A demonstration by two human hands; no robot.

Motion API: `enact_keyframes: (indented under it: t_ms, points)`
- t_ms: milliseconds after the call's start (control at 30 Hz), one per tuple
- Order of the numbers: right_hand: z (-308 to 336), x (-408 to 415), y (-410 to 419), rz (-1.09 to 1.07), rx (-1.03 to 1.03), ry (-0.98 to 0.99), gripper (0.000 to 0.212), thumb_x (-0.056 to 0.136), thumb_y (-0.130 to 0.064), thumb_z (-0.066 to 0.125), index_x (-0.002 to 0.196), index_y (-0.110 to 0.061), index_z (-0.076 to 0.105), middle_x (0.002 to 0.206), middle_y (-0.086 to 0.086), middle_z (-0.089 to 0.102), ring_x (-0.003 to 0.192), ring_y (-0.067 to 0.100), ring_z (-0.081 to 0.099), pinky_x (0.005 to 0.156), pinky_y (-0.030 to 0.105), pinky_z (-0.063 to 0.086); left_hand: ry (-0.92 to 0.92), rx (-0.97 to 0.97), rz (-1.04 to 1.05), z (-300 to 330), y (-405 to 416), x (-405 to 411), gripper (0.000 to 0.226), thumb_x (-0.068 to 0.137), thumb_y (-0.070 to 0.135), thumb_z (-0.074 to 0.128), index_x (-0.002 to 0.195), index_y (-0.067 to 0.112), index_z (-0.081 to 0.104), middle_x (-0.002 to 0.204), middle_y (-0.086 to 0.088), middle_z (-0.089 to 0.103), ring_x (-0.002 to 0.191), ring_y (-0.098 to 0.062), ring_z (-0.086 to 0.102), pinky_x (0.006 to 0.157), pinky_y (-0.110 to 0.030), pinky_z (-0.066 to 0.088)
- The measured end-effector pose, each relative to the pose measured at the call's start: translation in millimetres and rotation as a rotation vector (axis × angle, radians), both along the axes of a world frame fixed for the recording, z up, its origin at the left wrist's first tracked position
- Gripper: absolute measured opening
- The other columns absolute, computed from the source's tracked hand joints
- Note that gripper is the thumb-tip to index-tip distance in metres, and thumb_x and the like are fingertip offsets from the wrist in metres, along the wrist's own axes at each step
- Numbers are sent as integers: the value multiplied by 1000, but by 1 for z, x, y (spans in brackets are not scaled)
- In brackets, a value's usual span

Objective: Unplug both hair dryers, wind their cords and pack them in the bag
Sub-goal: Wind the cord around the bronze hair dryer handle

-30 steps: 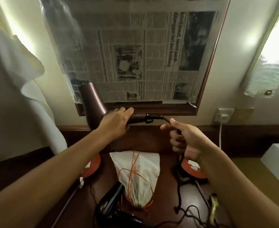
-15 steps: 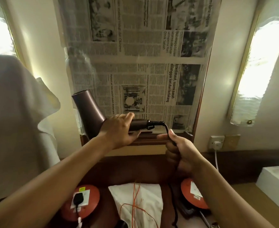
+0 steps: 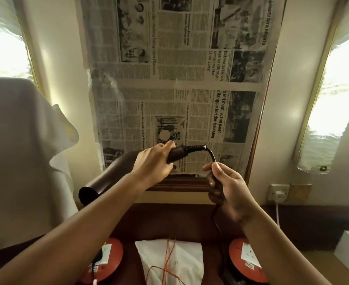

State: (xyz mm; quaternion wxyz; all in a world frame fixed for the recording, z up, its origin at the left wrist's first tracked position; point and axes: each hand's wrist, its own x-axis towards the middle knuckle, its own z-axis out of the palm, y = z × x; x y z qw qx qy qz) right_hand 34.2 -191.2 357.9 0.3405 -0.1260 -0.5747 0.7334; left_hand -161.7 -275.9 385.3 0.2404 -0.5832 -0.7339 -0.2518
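1. While the left hand (image 3: 153,161) wraps around the handle of a brown dryer (image 3: 116,177) at mid-frame, the dryer's barrel points down and to the left, its dark mouth at centre left.
2. The handle's ribbed black end sticks out to the right of the fist, and the cord (image 3: 211,159) leaves it there and curves down.
3. The right hand (image 3: 225,188), right of centre, is closed on that cord: thumb and forefinger pinch it just below the curve, and the other fingers curl around it lower down.
4. Both hands are apart, with a short arc of cord between them.
5. Below the right hand the cord hangs down toward the bottom of the frame, passing just left of a red disc (image 3: 245,262) with a white label at lower right.
6. A second red disc (image 3: 110,258) sits at lower left, partly behind the left forearm.
7. Between the discs, at bottom centre, a white bag (image 3: 169,260) with orange string lies on the dark wood top (image 3: 169,221).
8. Newspaper (image 3: 175,79) covers the framed mirror on the wall above the hands.
9. A wall socket (image 3: 277,192) at right holds a white plug, its white cable dropping down.
10. White cloth (image 3: 21,151) drapes at the left edge.
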Motion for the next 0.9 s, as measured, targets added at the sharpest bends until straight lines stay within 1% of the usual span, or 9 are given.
enact_keyframes:
  t_ms: [100, 267, 333, 433, 533, 600, 700, 767, 900]
  points:
    - [-7, 0, -2, -43, 59, -19, 31, 101, -25, 38, 107, -3, 59, 56, 1, 37, 44, 11, 24, 48, 29, 12, -6, 14, 12, -4, 3, -1, 37, 85, 24, 66, 117, 19, 48, 98, -2, 62, 84, -22, 63, 70, -32, 46]
    - [-18, 4, 10, -63, 46, -68, 30, 101, -26, 41, 104, -8, 64, 56, 1, 35, 44, 11, 25, 42, 22, 17, -109, -217, -6, -12, 5, -7, 48, 86, 31, 61, 129, 22, 40, 119, -1, 50, 110, -19, 49, 100, -36, 36]
    - [-20, 7, 15, -65, 43, -101, 29, 100, -27, 42, 102, -8, 65, 54, 0, 36, 44, 10, 27, 41, 20, 18, -131, -271, -75, -15, 2, -11, 46, 87, 33, 62, 128, 22, 44, 116, 3, 48, 107, -16, 50, 96, -33, 39]
    - [-22, 11, 16, -66, 2, -114, 31, 99, -27, 45, 90, -4, 64, 52, -1, 36, 42, 9, 28, 41, 18, 19, -120, -256, -129, -19, -3, -10, 29, 81, 40, 69, 98, 21, 56, 92, 6, 50, 82, -13, 54, 73, -28, 46]
    - [-24, 15, 12, -50, -8, -107, 32, 98, -28, 45, 85, -5, 63, 52, 1, 34, 43, 10, 27, 43, 20, 18, -207, -247, -148, -28, -4, -3, 23, 79, 36, 71, 87, 22, 54, 84, 6, 53, 75, -12, 54, 69, -28, 46]
    - [-28, 16, 6, -36, 2, -111, 32, 99, -29, 44, 91, -5, 64, 53, 1, 34, 42, 10, 27, 42, 20, 19, -280, -279, -117, -33, -6, 3, 21, 81, 35, 68, 94, 23, 56, 82, 4, 59, 75, -15, 59, 71, -34, 52]
    - [-37, 13, -8, -96, 79, -170, 30, 101, -30, 40, 105, -10, 62, 54, -1, 38, 42, 10, 28, 38, 20, 22, -87, -270, 42, -38, -5, 7, 40, 86, 49, 59, 114, 21, 53, 95, 1, 66, 86, -19, 63, 72, -35, 52]
    - [-45, 9, -21, -134, 141, -193, 27, 103, -25, 36, 114, -16, 59, 59, 0, 42, 44, 8, 31, 39, 21, 25, 30, -231, 73, -40, -3, 6, 48, 88, 58, 53, 116, 20, 51, 106, 4, 68, 95, -19, 65, 68, -30, 45]
    - [-62, -2, -40, -47, 41, -124, 27, 103, -22, 36, 115, -24, 60, 61, -1, 43, 44, 8, 30, 36, 20, 25, 33, -232, 56, -38, -7, 5, 50, 88, 61, 50, 116, 20, 51, 107, 2, 69, 94, -20, 65, 66, -30, 42]
